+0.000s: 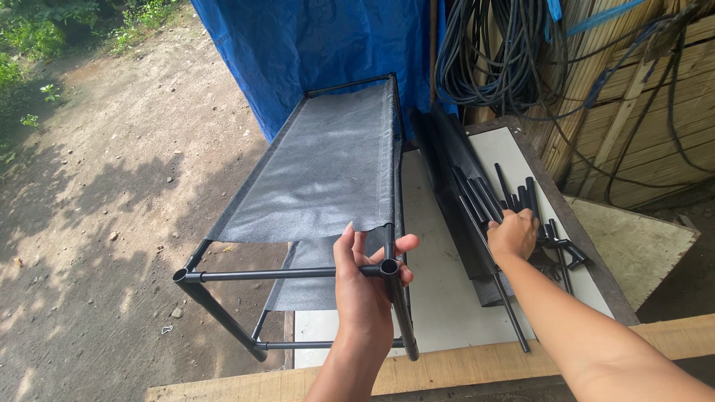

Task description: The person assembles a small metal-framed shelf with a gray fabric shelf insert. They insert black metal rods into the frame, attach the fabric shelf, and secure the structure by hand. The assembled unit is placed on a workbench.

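Observation:
A black tube rack frame (261, 275) with grey fabric shelves (320, 167) stands against a white table, reaching out over the dirt ground. My left hand (365, 286) is wrapped around the frame's near right corner connector (388, 267), steadying it. My right hand (512, 233) rests on a pile of loose black tubes (484, 195) lying on the table, fingers closed over several of them. Black plastic connectors (567, 251) lie just right of that hand.
The white tabletop (436, 223) has a wooden plank (462, 361) along its near edge. A blue tarp (320, 45) hangs behind the rack. Coiled black cables (491, 52) hang on a bamboo wall (640, 126) at right. Dirt ground (97, 186) spreads to the left.

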